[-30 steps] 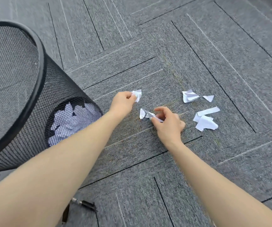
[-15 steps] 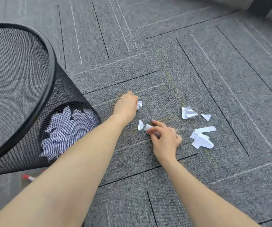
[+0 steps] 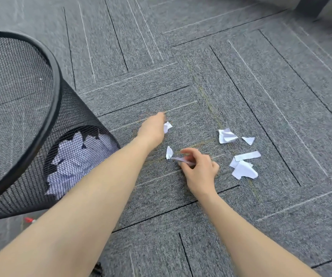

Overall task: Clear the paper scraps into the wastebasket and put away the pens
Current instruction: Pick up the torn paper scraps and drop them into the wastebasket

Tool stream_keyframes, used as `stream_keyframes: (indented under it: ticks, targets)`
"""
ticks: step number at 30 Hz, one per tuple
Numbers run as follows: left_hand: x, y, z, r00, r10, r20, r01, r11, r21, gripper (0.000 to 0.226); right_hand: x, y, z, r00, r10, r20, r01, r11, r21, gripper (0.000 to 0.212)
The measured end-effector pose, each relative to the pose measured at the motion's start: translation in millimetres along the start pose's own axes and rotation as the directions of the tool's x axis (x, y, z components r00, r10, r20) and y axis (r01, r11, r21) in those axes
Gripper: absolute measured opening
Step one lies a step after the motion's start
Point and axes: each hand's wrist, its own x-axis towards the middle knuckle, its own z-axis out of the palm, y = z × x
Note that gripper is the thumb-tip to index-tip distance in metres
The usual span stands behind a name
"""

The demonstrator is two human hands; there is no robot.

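Paper scraps [image 3: 243,168] still lay on the carpet [image 3: 281,96], well apart from the wastebasket [image 3: 57,92]. The right hand [image 3: 199,168] had pinched a strip [image 3: 181,159] it was fumbling earlier; beyond, the left hand [image 3: 151,129] stayed closed on a crumpled piece [image 3: 167,126], so neither was binned yet.

Two hands [image 3: 153,130], one wastebasket [image 3: 57,90], nine loose scraps [image 3: 227,135] (roughly).
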Motion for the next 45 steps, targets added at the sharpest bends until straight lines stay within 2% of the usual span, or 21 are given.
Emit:
stream_keyframes:
  ticks: [6,11,13,16,18,20,21,23,24,25,27,30,32,35,40,42,45]
  targets:
    - [3,-3,-2,1.0,-0.017,0.007,0.017,0.999,0.028,0.023,4,4,-3,0.998,-0.023,0.064,0.024,0.999,-0.026,0.003]
    - [2,-4,-1,1.0,-0.025,0.001,0.025,1.0,0.0,0.012,4,4,-2,0.997,-0.025,0.069,0.027,1.0,-0.017,0.004]
    - [-2,-3,-3,0.999,-0.042,-0.001,0.042,0.996,-0.081,0.008,5,4,-2,0.998,-0.025,0.06,0.026,1.0,-0.015,0.003]
    - [-19,-2,-7,0.992,-0.12,0.03,0.123,0.934,-0.337,0.007,4,5,0,0.999,-0.03,0.044,0.03,1.0,0.004,0.002]
    - [-37,-4,-5,0.986,-0.137,0.097,0.164,0.912,-0.377,0.006,6,6,0,0.999,-0.006,0.04,0.005,1.0,0.029,0.002]
    - [-53,-6,3,0.974,-0.155,0.164,0.208,0.898,-0.387,0.006,7,4,-2,0.998,0.016,0.056,-0.022,0.994,0.111,0.005]
    - [-59,-6,9,0.968,-0.175,0.18,0.234,0.89,-0.392,0.011,7,4,-5,0.997,0.031,0.072,-0.045,0.976,0.212,0.008]
    - [-62,-4,20,0.964,-0.196,0.18,0.252,0.889,-0.382,0.022,8,2,-17,0.996,0.056,0.075,-0.083,0.894,0.44,0.009]
    - [-62,-1,25,0.966,-0.201,0.16,0.248,0.894,-0.374,0.024,10,2,-25,0.997,0.064,0.045,-0.077,0.879,0.471,0.006]
    - [-60,2,28,0.969,-0.21,0.131,0.244,0.899,-0.363,0.025,15,4,-33,0.998,0.069,-0.009,-0.057,0.894,0.444,0.002]
    - [-59,6,32,0.969,-0.236,0.078,0.249,0.912,-0.325,0.023,28,12,-48,0.985,0.048,-0.168,-0.002,0.965,0.263,0.004]
    - [-62,11,37,0.97,-0.24,0.026,0.239,0.94,-0.244,0.014,48,20,-71,0.946,0.068,-0.316,-0.091,0.994,-0.059,0.014]
    - [-67,14,40,0.968,-0.251,-0.01,0.245,0.951,-0.187,0.013,58,26,-81,0.95,0.088,-0.298,-0.158,0.963,-0.219,0.016]
    - [-75,17,41,0.963,-0.267,-0.025,0.257,0.947,-0.193,0.007,67,33,-83,0.973,0.077,-0.216,-0.143,0.939,-0.313,0.018]
    - [-90,37,43,0.983,-0.177,0.041,0.179,0.908,-0.379,0.008,72,32,-82,0.985,-0.017,-0.17,-0.036,0.951,-0.307,0.011]
    - [-95,53,46,0.991,-0.115,0.065,0.132,0.897,-0.421,0.002,71,34,-87,0.98,0.001,-0.197,-0.039,0.981,-0.188,0.013]
    - [-97,79,49,0.995,-0.015,0.096,0.056,0.898,-0.437,0.006,67,43,-108,0.935,0.123,-0.333,-0.096,0.991,0.097,0.014]
